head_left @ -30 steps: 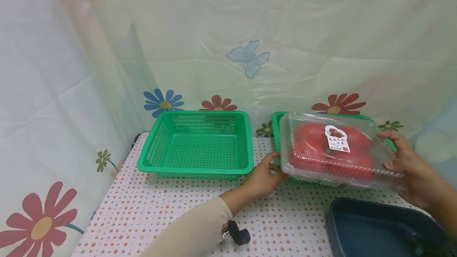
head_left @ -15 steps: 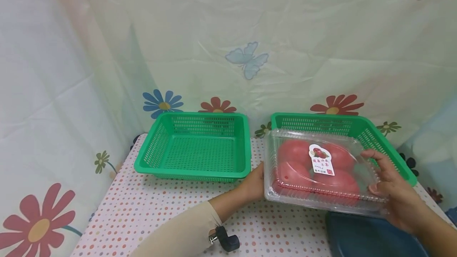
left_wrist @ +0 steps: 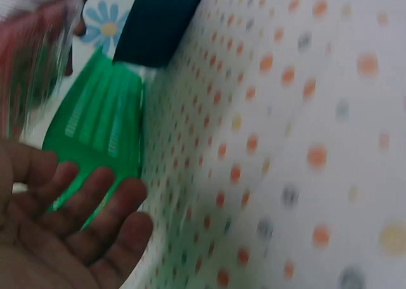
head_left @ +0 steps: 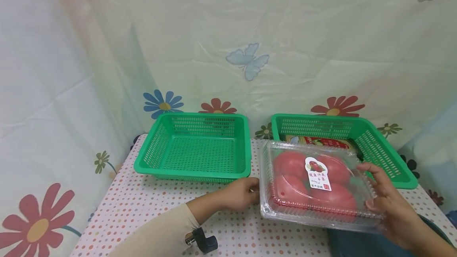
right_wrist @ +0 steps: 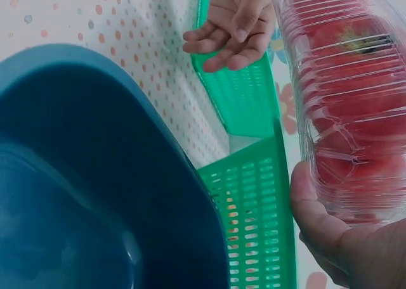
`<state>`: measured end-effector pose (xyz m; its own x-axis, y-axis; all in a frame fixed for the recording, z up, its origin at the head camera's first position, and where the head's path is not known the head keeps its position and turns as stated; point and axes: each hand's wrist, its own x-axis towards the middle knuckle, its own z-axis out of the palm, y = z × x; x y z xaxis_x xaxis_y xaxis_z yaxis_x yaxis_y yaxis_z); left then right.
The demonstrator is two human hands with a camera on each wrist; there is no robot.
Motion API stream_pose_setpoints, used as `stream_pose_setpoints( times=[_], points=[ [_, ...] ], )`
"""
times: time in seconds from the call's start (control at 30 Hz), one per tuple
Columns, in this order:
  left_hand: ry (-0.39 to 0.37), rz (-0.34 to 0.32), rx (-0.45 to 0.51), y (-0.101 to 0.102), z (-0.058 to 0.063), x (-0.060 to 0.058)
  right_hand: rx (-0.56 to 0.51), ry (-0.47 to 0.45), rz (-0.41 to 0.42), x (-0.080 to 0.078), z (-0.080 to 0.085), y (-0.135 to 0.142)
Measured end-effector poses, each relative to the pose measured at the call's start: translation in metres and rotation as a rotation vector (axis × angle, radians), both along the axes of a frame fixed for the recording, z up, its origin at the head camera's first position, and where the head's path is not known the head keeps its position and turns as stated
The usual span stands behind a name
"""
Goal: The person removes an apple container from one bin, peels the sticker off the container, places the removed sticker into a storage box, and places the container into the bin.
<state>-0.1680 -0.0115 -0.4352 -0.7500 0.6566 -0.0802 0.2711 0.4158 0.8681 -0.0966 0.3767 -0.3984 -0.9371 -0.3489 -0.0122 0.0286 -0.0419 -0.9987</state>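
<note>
A clear plastic box of red tomatoes (head_left: 314,185), with a white label on its lid, is held up in front of the right green basket (head_left: 387,150). My right hand (head_left: 396,205) grips the box's right end, thumb over the near side. Beside its left end is my left hand (head_left: 239,194). The right wrist view shows that hand (right_wrist: 235,32) palm up with fingers loosely bent, nothing in it. In the left wrist view its fingers (left_wrist: 95,206) are relaxed and apart from the box. A red and gold packet (head_left: 321,142) lies in the right basket, partly hidden behind the box.
A second green basket (head_left: 200,154) stands on the dotted tablecloth (head_left: 157,205) at the left. A dark blue basin (right_wrist: 82,156) sits near the front right, partly under the box in the head view. A printed curtain (head_left: 285,31) hangs behind.
The tomato box has come toward me and slightly left, uncovering the right basket and its packet. My left hand has drawn back from the box's left end.
</note>
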Motion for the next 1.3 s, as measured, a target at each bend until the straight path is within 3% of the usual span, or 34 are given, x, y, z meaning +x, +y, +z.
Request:
stream_pose_setpoints(
  times=[0.2, 0.33, 0.47, 0.57, 0.7, 0.83, 0.9, 1.03, 1.17, 1.3],
  points=[
    [0.075, -0.147, -0.109, -0.010, 0.000, -0.017, 0.023, 0.027, -0.009, 0.002, -0.005, -0.005],
    [0.116, -0.155, -0.146, -0.010, -0.002, -0.022, 0.047, 0.012, -0.041, 0.003, -0.008, -0.010],
    [0.066, -0.149, -0.073, -0.016, -0.004, -0.018, 0.040, -0.011, -0.051, 0.005, -0.009, -0.011],
    [-0.056, -0.096, 0.024, -0.026, -0.003, -0.007, 0.046, -0.005, -0.068, 0.007, -0.009, -0.014],
    [-0.256, 0.090, 0.169, -0.042, 0.004, 0.010, 0.073, 0.001, -0.094, 0.010, -0.011, -0.019],
    [-0.338, 0.241, 0.289, -0.058, 0.018, 0.028, 0.115, -0.014, -0.103, 0.013, -0.013, -0.027],
    [-0.340, 0.262, 0.327, -0.065, 0.025, 0.036, 0.115, -0.025, -0.093, 0.016, -0.014, -0.033],
    [-0.349, 0.229, 0.377, -0.074, 0.034, 0.050, 0.097, -0.048, -0.061, 0.021, -0.017, -0.048],
    [-0.351, 0.235, 0.387, -0.080, 0.034, 0.061, 0.049, -0.066, -0.014, 0.024, -0.021, -0.064],
    [-0.347, 0.271, 0.379, -0.086, 0.030, 0.066, -0.033, -0.016, 0.048, 0.026, -0.027, -0.076]
  ],
)
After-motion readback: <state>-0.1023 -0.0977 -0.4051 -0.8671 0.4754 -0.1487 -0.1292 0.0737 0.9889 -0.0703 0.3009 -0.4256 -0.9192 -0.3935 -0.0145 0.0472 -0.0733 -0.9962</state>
